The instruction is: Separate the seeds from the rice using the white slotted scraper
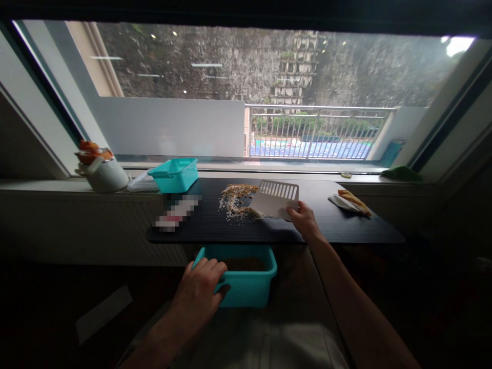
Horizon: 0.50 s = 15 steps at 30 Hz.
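My right hand (304, 220) grips the lower right corner of a flat grey slotted scoop (273, 200), like a litter scoop. The scoop is tilted over the dark tabletop (330, 233), beside a scattered ring of pale and tan granules (231, 201) and partly hiding them. Below the table's front edge, my left hand (204, 279) is closed around the near left rim of a turquoise bin (249, 289). Dark brown granules (244, 264) lie inside that bin.
A second turquoise bin (177, 177) stands at the table's back left, near a white pot with orange contents (102, 171). A blurred-out packet (177, 212) lies at left. Folded cloths (351, 201) rest at right, and a green cloth (402, 174) is on the windowsill.
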Available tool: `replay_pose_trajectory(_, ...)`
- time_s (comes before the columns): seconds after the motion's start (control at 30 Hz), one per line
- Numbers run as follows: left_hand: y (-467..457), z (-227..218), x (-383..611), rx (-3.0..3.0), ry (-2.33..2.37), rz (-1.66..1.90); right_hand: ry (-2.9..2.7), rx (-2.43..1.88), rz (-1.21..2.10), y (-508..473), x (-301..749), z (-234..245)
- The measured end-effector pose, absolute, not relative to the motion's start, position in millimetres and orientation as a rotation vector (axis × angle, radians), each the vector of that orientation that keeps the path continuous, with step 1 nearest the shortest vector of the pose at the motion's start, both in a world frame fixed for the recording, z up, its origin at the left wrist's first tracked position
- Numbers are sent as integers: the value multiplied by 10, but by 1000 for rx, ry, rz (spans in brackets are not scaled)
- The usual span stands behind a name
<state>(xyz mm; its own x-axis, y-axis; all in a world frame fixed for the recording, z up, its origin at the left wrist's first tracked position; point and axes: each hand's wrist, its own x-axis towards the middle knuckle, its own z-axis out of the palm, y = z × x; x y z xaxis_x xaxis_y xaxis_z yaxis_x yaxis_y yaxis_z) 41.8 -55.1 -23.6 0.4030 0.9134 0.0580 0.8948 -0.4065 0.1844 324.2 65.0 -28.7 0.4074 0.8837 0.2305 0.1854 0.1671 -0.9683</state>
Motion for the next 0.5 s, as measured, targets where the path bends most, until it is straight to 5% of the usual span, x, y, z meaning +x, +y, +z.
replay_pose_trajectory(0.5, -558, -228, 431, 2535, 1638, 220, -1097, -1257, 779, 487, 3224, -459)
